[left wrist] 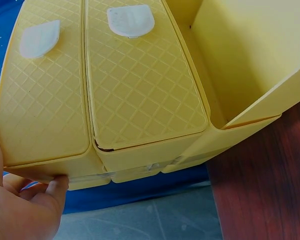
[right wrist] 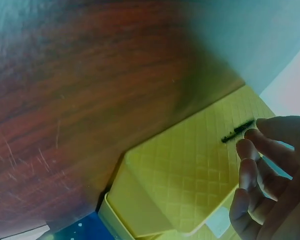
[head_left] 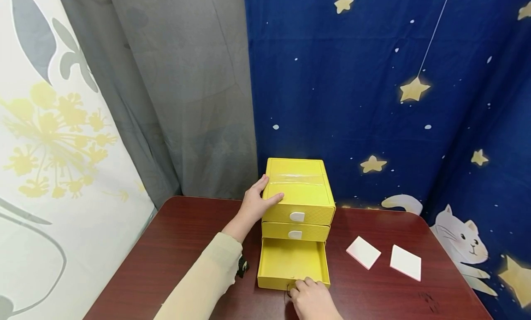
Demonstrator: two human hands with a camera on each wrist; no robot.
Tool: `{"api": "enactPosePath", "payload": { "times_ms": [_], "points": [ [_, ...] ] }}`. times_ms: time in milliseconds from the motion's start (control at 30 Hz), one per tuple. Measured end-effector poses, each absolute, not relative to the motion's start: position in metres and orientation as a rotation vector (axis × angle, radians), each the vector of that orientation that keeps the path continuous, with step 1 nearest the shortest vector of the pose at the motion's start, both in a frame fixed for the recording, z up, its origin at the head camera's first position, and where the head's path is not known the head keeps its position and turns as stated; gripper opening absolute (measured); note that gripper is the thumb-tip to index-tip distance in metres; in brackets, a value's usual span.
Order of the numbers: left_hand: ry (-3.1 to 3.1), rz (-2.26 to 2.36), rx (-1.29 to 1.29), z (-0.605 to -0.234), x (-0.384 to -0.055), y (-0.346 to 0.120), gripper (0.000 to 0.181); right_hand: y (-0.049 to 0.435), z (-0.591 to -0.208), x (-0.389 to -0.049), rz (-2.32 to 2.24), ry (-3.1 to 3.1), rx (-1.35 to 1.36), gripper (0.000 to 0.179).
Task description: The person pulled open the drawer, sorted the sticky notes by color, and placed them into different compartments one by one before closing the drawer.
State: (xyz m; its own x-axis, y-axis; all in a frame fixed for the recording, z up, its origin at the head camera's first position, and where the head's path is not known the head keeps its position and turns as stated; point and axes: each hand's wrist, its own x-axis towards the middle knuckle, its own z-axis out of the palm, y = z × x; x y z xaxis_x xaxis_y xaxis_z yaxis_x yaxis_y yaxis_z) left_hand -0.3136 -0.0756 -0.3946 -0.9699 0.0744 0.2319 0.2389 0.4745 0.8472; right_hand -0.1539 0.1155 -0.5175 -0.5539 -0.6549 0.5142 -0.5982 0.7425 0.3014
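A yellow drawer cabinet (head_left: pixel 296 184) stands on the table, its two upper drawers closed and their white tabs (left wrist: pixel 131 21) facing front. The bottom drawer (head_left: pixel 292 260) is pulled out, and its visible inside holds nothing. My left hand (head_left: pixel 253 204) rests against the cabinet's upper left edge, thumb across the top, fingers along the side. At the bottom drawer's front is my right hand (head_left: pixel 312 299), its fingers bent. In the right wrist view its thumb and forefinger meet at the end of a thin black cord (right wrist: pixel 237 131) on the drawer front; the exact contact is partly hidden.
Two white pads with pink edges, a nearer-in one (head_left: pixel 363 252) and another (head_left: pixel 405 262), lie right of the cabinet. A small dark item (head_left: pixel 242 267) shows beside the left cuff; its kind is unclear. Curtains (head_left: pixel 332 80) hang behind the dark red table (head_left: pixel 166 260).
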Motion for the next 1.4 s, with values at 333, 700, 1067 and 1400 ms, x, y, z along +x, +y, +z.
{"api": "enactPosePath", "payload": {
  "times_ms": [333, 700, 1067, 1400],
  "points": [
    [-2.549, -1.513, -0.276, -0.395, -0.314, -0.075, 0.085, 0.125, -0.507, -0.158, 0.041, -2.303, 0.885, 0.022],
    [-2.549, -1.512, -0.275, -0.394, -0.313, -0.075, 0.084, 0.149, -0.497, -0.166, 0.166, -2.435, 0.721, 0.040],
    [-2.536, -1.530, -0.296, -0.395, -0.313, -0.075, 0.086, 0.176, -0.500, -0.174, 0.246, -2.553, 0.614, 0.058],
    [-2.548, -1.523, -0.275, -0.395, -0.313, -0.075, 0.085, 0.199, -0.499, -0.182, 0.309, -2.666, 0.457, 0.057]
  ]
}}
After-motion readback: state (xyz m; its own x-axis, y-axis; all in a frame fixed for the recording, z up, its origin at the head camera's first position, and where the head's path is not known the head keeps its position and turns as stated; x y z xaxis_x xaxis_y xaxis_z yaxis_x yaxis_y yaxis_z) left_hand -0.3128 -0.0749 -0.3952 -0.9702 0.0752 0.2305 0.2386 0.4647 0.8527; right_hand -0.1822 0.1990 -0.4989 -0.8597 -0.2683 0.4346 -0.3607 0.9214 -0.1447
